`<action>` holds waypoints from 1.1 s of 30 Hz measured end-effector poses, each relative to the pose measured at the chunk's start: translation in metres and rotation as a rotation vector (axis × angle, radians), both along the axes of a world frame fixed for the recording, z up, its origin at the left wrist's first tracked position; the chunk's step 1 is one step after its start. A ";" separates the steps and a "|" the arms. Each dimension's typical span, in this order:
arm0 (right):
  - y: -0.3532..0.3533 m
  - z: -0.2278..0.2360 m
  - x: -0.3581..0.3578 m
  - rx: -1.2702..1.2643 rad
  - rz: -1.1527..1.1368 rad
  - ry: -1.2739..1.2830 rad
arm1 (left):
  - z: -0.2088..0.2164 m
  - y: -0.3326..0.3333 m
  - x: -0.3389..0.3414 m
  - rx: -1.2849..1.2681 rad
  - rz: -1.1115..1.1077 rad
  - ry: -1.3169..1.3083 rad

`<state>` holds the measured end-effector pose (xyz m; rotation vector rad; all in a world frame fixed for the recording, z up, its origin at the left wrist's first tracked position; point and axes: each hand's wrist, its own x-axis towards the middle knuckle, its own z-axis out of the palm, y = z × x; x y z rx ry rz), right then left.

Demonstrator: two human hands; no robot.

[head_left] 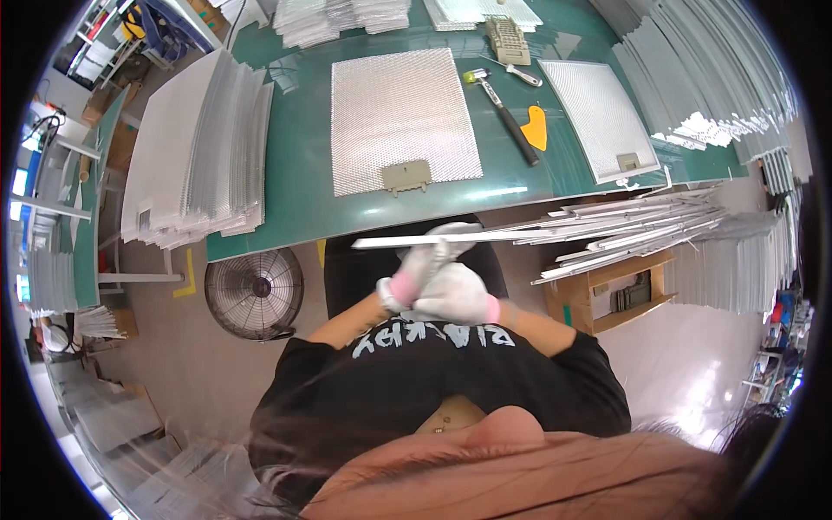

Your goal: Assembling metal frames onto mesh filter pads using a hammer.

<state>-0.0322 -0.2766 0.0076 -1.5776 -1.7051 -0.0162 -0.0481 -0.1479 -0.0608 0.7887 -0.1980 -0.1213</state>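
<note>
Both my hands wear white gloves with pink cuffs and meet in front of my chest. My left hand (426, 267) is closed around a long thin white strip (390, 242), which lies level just off the table's near edge. My right hand (454, 295) is curled against the left hand, just below the strip; what its fingers hold, if anything, is hidden. Beyond them on the green table (299, 186) lies a silvery mesh panel (400, 108), with a beige plastic latch piece (406, 178) at its near edge.
A stack of mesh panels (221, 143) stands left. Right lie a mallet (511, 126), a yellow scraper (536, 130), a screwdriver (524, 76), beige latch pieces (508, 41) and a framed mesh panel (598, 117). Loose white strips (624, 225) lie over a cardboard box (598, 295). A floor fan (255, 293) stands lower left.
</note>
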 end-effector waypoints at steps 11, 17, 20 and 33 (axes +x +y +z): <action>-0.239 -0.016 0.104 1.385 -0.981 1.650 | 0.106 0.176 -0.075 0.251 0.887 -0.361; -0.184 0.111 0.117 1.284 -0.556 1.224 | 0.099 0.162 -0.077 0.638 0.699 0.040; -0.059 0.148 0.109 1.008 -1.061 1.299 | 0.076 0.131 -0.075 0.656 0.608 0.168; 0.039 0.019 0.149 0.212 -1.189 -0.089 | 0.088 0.134 0.013 1.944 0.646 -0.440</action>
